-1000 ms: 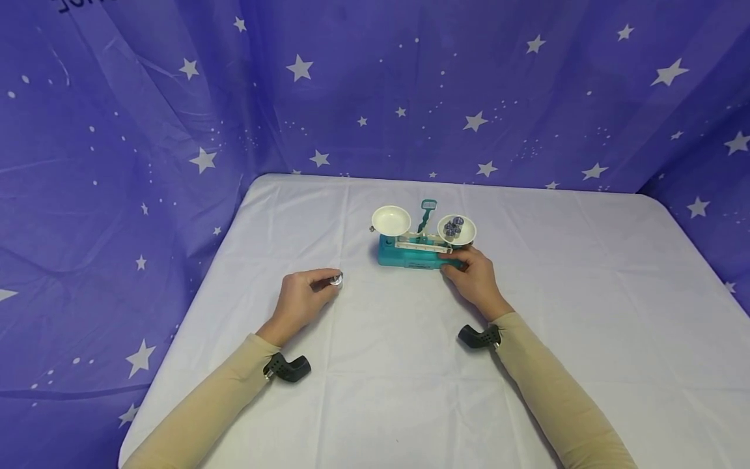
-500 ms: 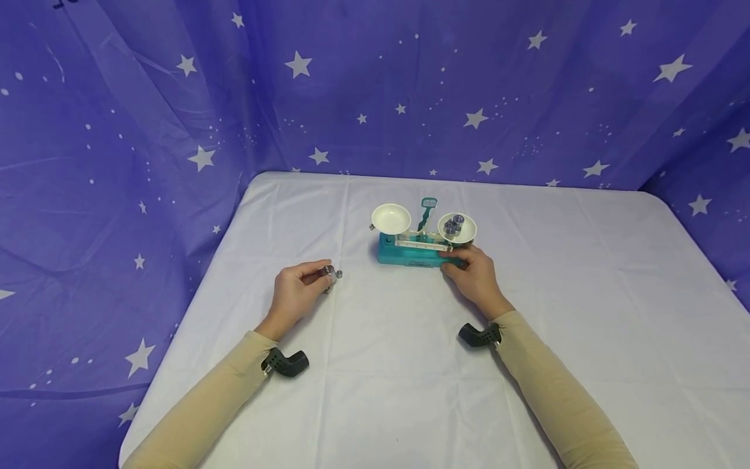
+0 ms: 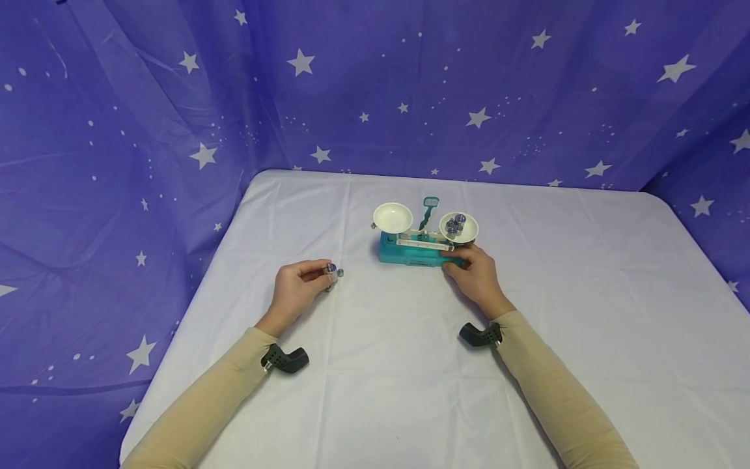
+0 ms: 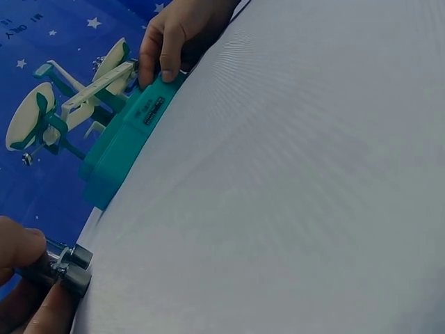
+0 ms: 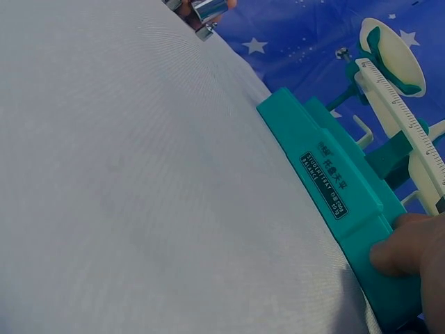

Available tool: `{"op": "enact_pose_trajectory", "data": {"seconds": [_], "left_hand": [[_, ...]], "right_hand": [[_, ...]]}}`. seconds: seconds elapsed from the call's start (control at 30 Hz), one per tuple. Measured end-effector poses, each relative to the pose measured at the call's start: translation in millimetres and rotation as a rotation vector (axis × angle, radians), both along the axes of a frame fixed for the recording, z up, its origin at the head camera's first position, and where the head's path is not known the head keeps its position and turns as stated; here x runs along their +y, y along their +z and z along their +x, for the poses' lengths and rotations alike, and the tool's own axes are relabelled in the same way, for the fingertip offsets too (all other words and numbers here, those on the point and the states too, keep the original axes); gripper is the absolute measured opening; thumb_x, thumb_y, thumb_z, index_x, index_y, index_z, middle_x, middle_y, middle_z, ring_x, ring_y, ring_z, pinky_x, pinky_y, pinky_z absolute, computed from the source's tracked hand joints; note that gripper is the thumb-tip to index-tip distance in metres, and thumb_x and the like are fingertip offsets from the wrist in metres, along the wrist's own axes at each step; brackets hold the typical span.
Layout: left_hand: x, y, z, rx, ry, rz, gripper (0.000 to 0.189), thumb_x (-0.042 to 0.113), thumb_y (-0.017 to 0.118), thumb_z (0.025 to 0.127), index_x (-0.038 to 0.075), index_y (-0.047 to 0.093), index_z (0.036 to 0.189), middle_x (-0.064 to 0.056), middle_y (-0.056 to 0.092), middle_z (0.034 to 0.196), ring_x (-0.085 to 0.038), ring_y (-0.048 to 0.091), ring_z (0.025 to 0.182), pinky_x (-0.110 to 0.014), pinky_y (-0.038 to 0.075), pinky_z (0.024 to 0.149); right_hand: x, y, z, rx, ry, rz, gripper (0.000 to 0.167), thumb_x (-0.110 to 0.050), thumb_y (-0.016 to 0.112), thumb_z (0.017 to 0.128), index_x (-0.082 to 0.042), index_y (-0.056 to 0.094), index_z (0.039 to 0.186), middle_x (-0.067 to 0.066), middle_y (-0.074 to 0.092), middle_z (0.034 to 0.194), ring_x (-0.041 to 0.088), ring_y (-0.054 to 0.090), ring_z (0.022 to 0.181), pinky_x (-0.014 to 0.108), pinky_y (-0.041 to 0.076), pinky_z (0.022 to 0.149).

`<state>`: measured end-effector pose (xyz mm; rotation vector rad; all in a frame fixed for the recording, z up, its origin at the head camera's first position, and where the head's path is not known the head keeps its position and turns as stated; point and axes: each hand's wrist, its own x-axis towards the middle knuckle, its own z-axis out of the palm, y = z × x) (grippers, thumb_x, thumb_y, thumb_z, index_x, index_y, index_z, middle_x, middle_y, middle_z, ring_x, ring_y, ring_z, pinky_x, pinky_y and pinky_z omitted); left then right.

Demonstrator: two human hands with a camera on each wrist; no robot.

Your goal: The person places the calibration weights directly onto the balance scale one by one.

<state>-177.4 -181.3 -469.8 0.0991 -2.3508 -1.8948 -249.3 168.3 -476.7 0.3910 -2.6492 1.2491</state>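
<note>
A teal tray balance (image 3: pixel 410 256) with two white pans stands on the white-clothed table. My right hand (image 3: pixel 476 277) grips the right end of its base, thumb on the front face in the right wrist view. Several metal weights (image 3: pixel 454 226) are grouped on the right pan (image 3: pixel 471 233); the left pan (image 3: pixel 393 218) holds nothing. To the left of the balance, my left hand (image 3: pixel 295 288) pinches a shiny cylindrical weight (image 3: pixel 332 273) between thumb and fingers, close over the cloth. Two smaller metal weights (image 4: pixel 75 280) show right beside it in the left wrist view.
A white cloth (image 3: pixel 398 365) covers the table. Behind it and at both sides hangs a purple star-patterned curtain (image 3: pixel 351 85). The balance's teal upright pointer plate (image 3: pixel 431 203) rises between the pans.
My left hand has shifted slightly left, and the cylindrical weight and smaller weights at its fingertips now show more clearly. My right hand stays on the balance base.
</note>
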Motion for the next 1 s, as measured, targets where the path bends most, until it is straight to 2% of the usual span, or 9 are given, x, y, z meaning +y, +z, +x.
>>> {"op": "enact_pose_trajectory", "data": {"seconds": [0.23, 0.4, 0.57, 0.83, 1.0], "left_hand": [[1.5, 6.2, -1.1, -0.014, 0.015, 0.024, 0.032, -0.004, 0.074, 0.082, -0.009, 0.073, 0.114, -0.029, 0.074, 0.11, 0.002, 0.071, 0.081, -0.014, 0.058, 0.073], [4.8, 16.8, -4.1, 0.027, 0.013, 0.002, 0.03, -0.001, 0.075, 0.081, -0.005, 0.076, 0.11, -0.026, 0.075, 0.109, 0.0, 0.071, 0.082, -0.015, 0.058, 0.072], [9.0, 29.3, -12.0, 0.046, -0.018, -0.008, 0.029, -0.001, 0.074, 0.082, -0.005, 0.076, 0.111, -0.027, 0.074, 0.111, 0.003, 0.071, 0.084, -0.015, 0.058, 0.076], [12.9, 57.4, -32.1, 0.097, -0.056, -0.049, 0.029, 0.004, 0.078, 0.082, -0.002, 0.077, 0.11, -0.023, 0.076, 0.108, -0.001, 0.072, 0.083, -0.017, 0.059, 0.077], [14.5, 76.9, -43.3, 0.086, -0.078, -0.047, 0.032, 0.009, 0.079, 0.083, 0.002, 0.077, 0.114, -0.006, 0.078, 0.102, -0.004, 0.071, 0.087, -0.019, 0.059, 0.079]], "right_hand": [[2.5, 1.2, -0.6, 0.014, 0.002, 0.005, 0.023, -0.004, 0.072, 0.084, -0.003, 0.079, 0.106, 0.018, 0.07, 0.105, 0.02, 0.048, 0.081, 0.025, 0.039, 0.068], [3.9, 2.8, 0.3, 0.004, 0.001, 0.002, 0.023, -0.004, 0.072, 0.085, -0.003, 0.079, 0.106, 0.019, 0.071, 0.109, 0.022, 0.05, 0.083, 0.026, 0.04, 0.069], [3.4, 4.1, 1.5, -0.018, 0.004, -0.005, 0.024, -0.002, 0.072, 0.085, -0.002, 0.078, 0.107, 0.021, 0.07, 0.116, 0.026, 0.053, 0.088, 0.024, 0.041, 0.071], [3.3, 4.8, 1.3, -0.027, 0.008, -0.018, 0.024, -0.002, 0.073, 0.084, -0.002, 0.079, 0.107, 0.021, 0.07, 0.119, 0.029, 0.054, 0.09, 0.028, 0.041, 0.073], [3.0, 3.5, 1.6, -0.03, 0.012, -0.02, 0.024, -0.003, 0.073, 0.085, -0.002, 0.079, 0.107, 0.023, 0.068, 0.127, 0.032, 0.057, 0.097, 0.031, 0.042, 0.075]]}}
